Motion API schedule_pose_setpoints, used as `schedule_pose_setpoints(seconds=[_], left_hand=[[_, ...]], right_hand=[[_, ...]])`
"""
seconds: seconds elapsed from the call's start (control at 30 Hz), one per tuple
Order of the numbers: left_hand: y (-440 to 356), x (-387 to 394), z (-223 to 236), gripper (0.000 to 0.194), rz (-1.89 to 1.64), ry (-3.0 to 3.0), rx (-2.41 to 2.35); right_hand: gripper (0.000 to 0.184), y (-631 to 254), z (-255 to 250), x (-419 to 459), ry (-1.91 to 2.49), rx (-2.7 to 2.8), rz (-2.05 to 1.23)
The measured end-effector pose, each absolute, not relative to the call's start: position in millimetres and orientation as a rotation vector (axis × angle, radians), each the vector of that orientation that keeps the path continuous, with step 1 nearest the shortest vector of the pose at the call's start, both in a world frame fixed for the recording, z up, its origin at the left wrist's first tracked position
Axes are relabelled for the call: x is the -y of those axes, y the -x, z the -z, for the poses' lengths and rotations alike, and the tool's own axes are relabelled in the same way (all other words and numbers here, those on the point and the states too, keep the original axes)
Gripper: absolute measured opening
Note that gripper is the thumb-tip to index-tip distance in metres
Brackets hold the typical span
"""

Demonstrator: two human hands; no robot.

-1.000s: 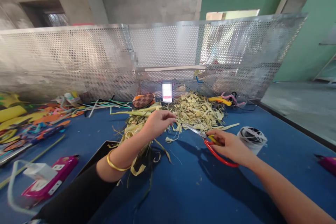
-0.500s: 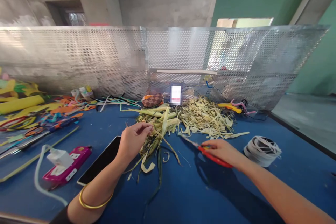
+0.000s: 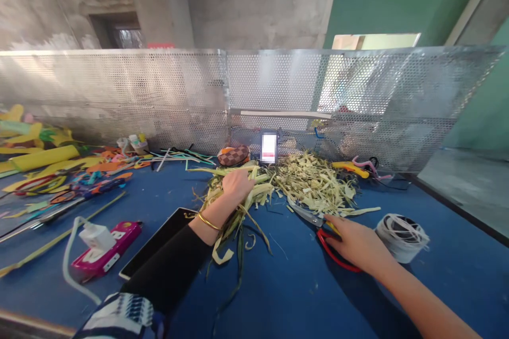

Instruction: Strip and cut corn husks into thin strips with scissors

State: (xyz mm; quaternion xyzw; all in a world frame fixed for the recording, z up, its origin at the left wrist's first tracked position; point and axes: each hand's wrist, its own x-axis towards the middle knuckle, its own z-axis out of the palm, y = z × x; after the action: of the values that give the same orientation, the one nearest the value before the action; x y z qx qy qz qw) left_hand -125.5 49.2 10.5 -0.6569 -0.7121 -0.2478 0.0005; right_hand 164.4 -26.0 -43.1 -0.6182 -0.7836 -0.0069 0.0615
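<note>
My left hand reaches into the bundle of long, pale green husk-like leaf strips. Its fingers look curled down among them, and the fingertips are hidden, so what they pinch is unclear. In my right hand is a pair of scissors with red and yellow handles, held low over the table. Their blades point left and away from me, towards the gap between the bundle and a heap of small cut pieces. A pale curl of leaf lies in front of the bundle.
A roll of white cord stands right of my right hand. Left lie a black tablet-like slab and a magenta power strip with a white plug. Behind rises a perforated metal screen. Coloured scraps cover the far left.
My left hand has moved forward and right, deeper over the leaf bundle. My right hand and the scissors have shifted slightly right; the blades now show more broadly. The view has tilted a little.
</note>
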Motion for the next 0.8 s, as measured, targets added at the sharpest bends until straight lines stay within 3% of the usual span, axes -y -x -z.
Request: schedule_pose_setpoints(seconds=[0.27, 0.37, 0.47, 0.63, 0.8], left_hand=[[109, -54, -24, 0.018, 1.224, 2.200, 2.148], [82, -44, -39, 0.013, 1.891, 2.617, 1.991], [54, -27, -43, 0.003, 2.120, 2.768, 1.751], [37, 1, -32, 0.006, 1.654, 2.817, 1.489], [40, 0, -26, 0.013, 1.505, 2.824, 1.611]], right_hand=[[0.040, -163, 39, 30, 1.830, 2.501, 0.127], [0.029, -165, 34, 30, 1.798, 2.437, 0.118], [0.026, -161, 17, 25, 1.611, 2.103, -0.071], [0.038, -130, -23, 13, 1.228, 1.322, -0.849], [0.031, -110, -25, 9, 1.109, 1.250, -0.949]])
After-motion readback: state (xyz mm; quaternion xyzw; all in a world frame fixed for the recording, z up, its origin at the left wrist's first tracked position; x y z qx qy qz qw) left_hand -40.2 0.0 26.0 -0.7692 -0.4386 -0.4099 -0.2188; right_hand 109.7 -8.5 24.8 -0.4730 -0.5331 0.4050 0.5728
